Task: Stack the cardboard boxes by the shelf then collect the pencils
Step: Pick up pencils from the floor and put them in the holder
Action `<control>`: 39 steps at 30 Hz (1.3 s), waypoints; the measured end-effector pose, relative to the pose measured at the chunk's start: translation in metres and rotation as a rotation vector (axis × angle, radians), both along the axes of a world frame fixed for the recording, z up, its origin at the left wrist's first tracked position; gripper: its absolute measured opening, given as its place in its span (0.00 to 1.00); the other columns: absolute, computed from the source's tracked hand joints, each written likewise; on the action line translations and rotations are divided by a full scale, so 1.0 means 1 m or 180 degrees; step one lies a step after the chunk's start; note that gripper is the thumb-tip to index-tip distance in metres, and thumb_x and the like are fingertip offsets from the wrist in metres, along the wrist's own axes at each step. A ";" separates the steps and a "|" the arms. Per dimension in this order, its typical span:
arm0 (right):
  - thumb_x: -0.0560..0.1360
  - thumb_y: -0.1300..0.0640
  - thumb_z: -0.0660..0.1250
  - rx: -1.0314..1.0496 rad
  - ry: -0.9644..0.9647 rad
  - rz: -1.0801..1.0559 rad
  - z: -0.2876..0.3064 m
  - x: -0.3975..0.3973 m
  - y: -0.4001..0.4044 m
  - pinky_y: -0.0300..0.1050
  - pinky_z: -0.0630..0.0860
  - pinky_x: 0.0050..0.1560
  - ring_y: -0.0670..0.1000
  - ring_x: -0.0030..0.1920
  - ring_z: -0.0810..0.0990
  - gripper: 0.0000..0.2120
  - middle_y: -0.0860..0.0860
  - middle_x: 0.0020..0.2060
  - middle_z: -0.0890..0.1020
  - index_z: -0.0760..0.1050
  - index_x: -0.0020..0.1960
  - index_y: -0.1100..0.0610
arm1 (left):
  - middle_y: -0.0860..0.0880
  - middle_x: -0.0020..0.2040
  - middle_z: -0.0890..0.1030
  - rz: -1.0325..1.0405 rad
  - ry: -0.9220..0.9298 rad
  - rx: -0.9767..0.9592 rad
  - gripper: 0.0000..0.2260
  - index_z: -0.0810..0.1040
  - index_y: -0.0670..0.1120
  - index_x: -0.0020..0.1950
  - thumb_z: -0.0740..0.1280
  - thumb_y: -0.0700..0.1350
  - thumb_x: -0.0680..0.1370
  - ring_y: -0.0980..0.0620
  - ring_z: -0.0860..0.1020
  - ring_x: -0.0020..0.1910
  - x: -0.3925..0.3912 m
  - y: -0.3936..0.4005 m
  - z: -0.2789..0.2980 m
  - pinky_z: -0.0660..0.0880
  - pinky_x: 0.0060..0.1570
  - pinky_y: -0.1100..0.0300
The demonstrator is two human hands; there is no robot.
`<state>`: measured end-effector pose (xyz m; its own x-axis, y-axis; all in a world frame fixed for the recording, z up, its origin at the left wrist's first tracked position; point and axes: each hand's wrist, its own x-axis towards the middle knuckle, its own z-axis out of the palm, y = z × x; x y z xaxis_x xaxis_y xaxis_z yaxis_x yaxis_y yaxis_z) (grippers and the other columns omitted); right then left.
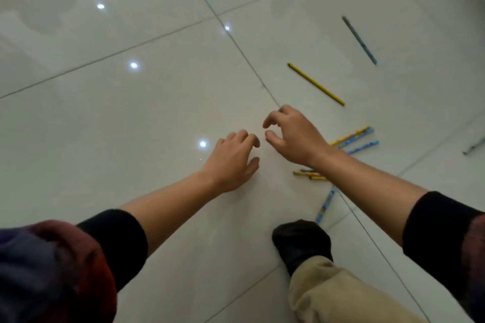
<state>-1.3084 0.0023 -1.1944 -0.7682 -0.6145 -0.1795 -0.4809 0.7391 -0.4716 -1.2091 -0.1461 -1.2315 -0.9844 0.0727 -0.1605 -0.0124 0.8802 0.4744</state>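
Observation:
Several pencils lie scattered on the glossy white tiled floor. A yellow pencil (316, 84) lies up and to the right of my hands, and a grey-blue pencil (359, 40) lies farther off. A cluster of patterned blue and yellow pencils (354, 139) is partly hidden under my right forearm, and one blue pencil (325, 204) lies near my foot. My left hand (233, 162) and my right hand (291, 134) hover side by side over bare floor, fingers loosely curled, holding nothing. No cardboard boxes or shelf are in view.
My foot in a dark sock (301, 241) with a beige trouser leg stands on the floor at lower right. A thin metal leg (472, 148) shows at the right edge. Tile joints cross the floor (157, 102), which reflects ceiling lights.

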 end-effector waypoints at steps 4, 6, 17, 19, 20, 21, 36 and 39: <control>0.75 0.56 0.67 -0.0012 0.0104 -0.0570 -0.006 0.000 0.059 0.49 0.74 0.52 0.55 0.51 0.77 0.07 0.54 0.47 0.76 0.80 0.51 0.55 | 0.48 0.51 0.75 -0.0416 0.0229 0.0094 0.17 0.74 0.46 0.56 0.62 0.57 0.75 0.44 0.73 0.50 -0.010 0.062 -0.002 0.70 0.49 0.50; 0.74 0.57 0.67 -0.0013 0.0120 -0.0714 -0.008 0.005 0.083 0.48 0.73 0.52 0.56 0.51 0.77 0.06 0.53 0.45 0.75 0.80 0.49 0.55 | 0.48 0.47 0.74 -0.0481 0.0257 0.0113 0.21 0.73 0.46 0.50 0.58 0.63 0.73 0.44 0.73 0.47 -0.009 0.083 -0.001 0.69 0.47 0.50; 0.73 0.57 0.68 0.0047 0.0160 -0.1135 -0.022 0.011 0.160 0.49 0.75 0.51 0.48 0.46 0.74 0.05 0.50 0.45 0.75 0.80 0.48 0.55 | 0.46 0.56 0.74 -0.1418 -0.0073 -0.0917 0.24 0.72 0.46 0.60 0.61 0.64 0.75 0.44 0.72 0.56 0.014 0.144 -0.003 0.63 0.57 0.48; 0.71 0.58 0.70 0.0111 0.0076 -0.0902 -0.020 0.013 0.166 0.49 0.75 0.52 0.47 0.46 0.73 0.08 0.49 0.45 0.74 0.79 0.50 0.55 | 0.45 0.56 0.74 -0.1365 -0.0311 -0.0925 0.20 0.71 0.46 0.60 0.60 0.58 0.77 0.43 0.73 0.55 0.017 0.145 -0.003 0.64 0.54 0.49; 0.70 0.58 0.70 0.0164 0.0069 -0.0790 -0.019 0.013 0.170 0.51 0.76 0.53 0.47 0.47 0.73 0.10 0.48 0.45 0.74 0.79 0.51 0.54 | 0.45 0.56 0.74 -0.1334 -0.0393 -0.0907 0.17 0.71 0.45 0.60 0.60 0.55 0.77 0.42 0.74 0.55 0.017 0.147 -0.002 0.65 0.52 0.50; 0.69 0.58 0.70 0.0222 0.0035 -0.0713 -0.020 0.015 0.171 0.52 0.76 0.53 0.48 0.47 0.73 0.12 0.49 0.45 0.74 0.78 0.52 0.54 | 0.45 0.56 0.74 -0.1316 -0.0484 -0.0893 0.16 0.71 0.45 0.59 0.60 0.53 0.77 0.42 0.74 0.55 0.019 0.148 -0.002 0.65 0.50 0.51; 0.71 0.60 0.68 0.0070 0.0231 -0.1185 -0.035 0.011 0.230 0.50 0.75 0.53 0.56 0.56 0.73 0.18 0.55 0.52 0.72 0.76 0.60 0.55 | 0.41 0.70 0.62 -0.0911 0.0303 -0.1269 0.27 0.66 0.44 0.67 0.66 0.51 0.70 0.39 0.62 0.67 -0.044 0.176 -0.008 0.61 0.63 0.46; 0.71 0.60 0.68 0.0004 0.0267 -0.1180 -0.038 0.006 0.235 0.50 0.75 0.53 0.57 0.56 0.73 0.17 0.55 0.51 0.73 0.77 0.59 0.55 | 0.43 0.68 0.64 -0.0675 0.0068 -0.1085 0.30 0.62 0.44 0.69 0.66 0.52 0.71 0.40 0.66 0.64 -0.055 0.183 -0.008 0.65 0.59 0.47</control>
